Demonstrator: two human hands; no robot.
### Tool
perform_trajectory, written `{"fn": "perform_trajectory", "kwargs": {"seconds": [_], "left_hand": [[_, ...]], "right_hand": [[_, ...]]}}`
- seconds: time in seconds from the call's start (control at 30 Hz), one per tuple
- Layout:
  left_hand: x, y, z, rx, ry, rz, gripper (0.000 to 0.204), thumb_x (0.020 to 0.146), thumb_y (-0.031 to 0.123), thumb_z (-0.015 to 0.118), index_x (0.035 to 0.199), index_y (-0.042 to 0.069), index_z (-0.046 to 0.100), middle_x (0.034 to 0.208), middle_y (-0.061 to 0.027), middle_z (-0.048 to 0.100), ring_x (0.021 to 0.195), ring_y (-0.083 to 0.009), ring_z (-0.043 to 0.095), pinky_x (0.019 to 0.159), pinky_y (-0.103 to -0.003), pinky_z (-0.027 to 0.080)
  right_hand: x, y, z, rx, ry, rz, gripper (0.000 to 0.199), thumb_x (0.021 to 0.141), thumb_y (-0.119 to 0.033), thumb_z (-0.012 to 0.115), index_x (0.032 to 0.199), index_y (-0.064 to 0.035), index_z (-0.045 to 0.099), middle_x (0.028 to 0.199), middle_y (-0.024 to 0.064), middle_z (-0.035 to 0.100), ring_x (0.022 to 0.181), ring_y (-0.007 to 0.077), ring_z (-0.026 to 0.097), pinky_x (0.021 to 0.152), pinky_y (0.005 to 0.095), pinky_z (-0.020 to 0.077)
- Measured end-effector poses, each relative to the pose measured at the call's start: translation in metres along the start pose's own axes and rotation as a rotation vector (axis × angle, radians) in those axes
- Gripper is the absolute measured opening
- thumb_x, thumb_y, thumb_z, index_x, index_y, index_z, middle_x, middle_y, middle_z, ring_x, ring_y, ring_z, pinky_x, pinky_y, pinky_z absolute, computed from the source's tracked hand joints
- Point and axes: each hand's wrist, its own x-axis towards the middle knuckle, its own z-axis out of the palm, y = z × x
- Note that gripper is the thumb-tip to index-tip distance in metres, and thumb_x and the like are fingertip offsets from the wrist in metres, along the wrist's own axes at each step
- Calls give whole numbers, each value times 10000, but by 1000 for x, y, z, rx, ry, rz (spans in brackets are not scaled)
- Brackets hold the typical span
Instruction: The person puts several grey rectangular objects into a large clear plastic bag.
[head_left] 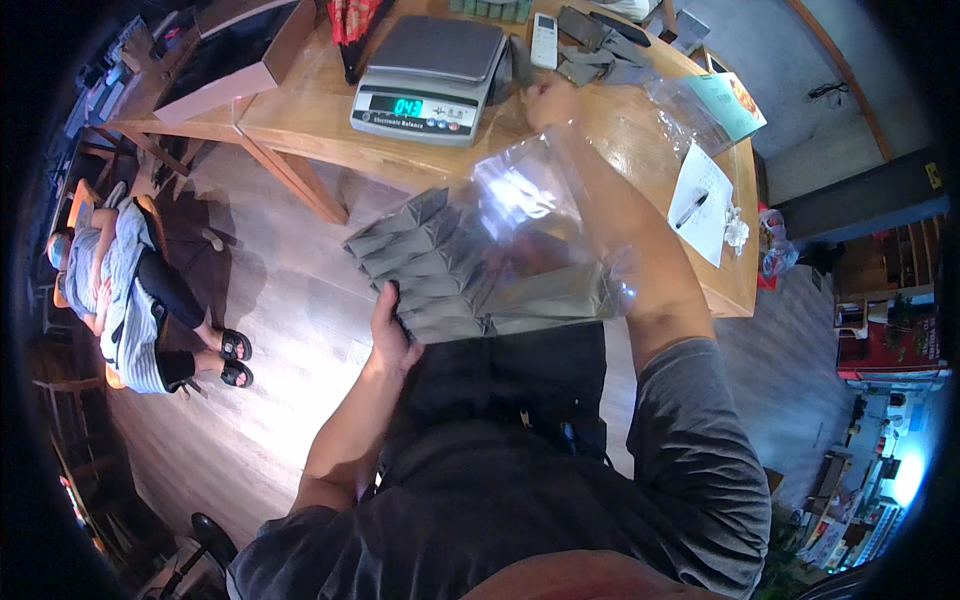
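Observation:
My left hand point(393, 330) is closed round a stack of folded grey-green packets point(430, 265), its thumb along the near left side. The packets lie in rows, the right part inside a clear plastic bag point(520, 200) that catches a bright glare. Past the bag, over the table, my right hand point(550, 100) has its fingers curled in, beside a small grey-green piece point(518, 68) at the scale's right edge. Whether those fingers grip it is hidden. The digital scale point(425, 80) has a lit display and a bare grey metal plate.
On the wooden table point(620, 130) lie a white remote point(544, 42), loose grey-green pieces point(605, 50), clear wrap point(685, 115), a paper sheet point(697, 200) with a pen point(691, 209), and an open carton point(235, 65). To the left, a person point(135, 290) reclines on a chair.

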Motion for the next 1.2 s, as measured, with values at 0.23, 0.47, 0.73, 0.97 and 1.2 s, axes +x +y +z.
{"fn": "perform_trajectory", "kwargs": {"seconds": [0.23,0.47,0.73,0.97,1.2], "left_hand": [[-4,1,-11,123,4,50,682,857,487,599,1335,31,429,1291,-128,530,1182,-292,511,1012,-434,403],[1,-7,-18,249,4,103,728,784,370,722,1332,18,396,1243,-111,537,1127,-240,532,974,-377,427],[0,-15,-35,334,17,71,718,800,326,692,1363,26,363,1291,-118,504,1196,-270,478,1019,-404,381],[0,-17,-39,443,0,67,668,826,443,652,1308,22,459,1242,-134,567,1135,-298,550,982,-442,429],[-2,-12,-41,439,-57,63,672,806,340,698,1324,9,427,1277,-106,537,1184,-251,498,1011,-395,382]], "right_hand": [[-34,39,-91,862,173,293,237,937,-118,459,1110,44,455,962,186,573,820,299,674,676,372,568],[-149,90,-266,1072,298,412,183,959,-171,501,1056,-16,482,909,115,594,713,254,646,578,346,536],[-238,62,-336,908,256,350,96,935,-39,491,1031,-30,485,833,138,630,546,217,604,501,317,522],[-263,52,-336,695,220,198,132,904,29,560,1004,-21,489,781,115,622,606,256,655,534,361,566],[-260,41,-317,676,83,294,181,879,75,577,989,-11,461,789,128,651,657,229,683,597,322,590]]}}
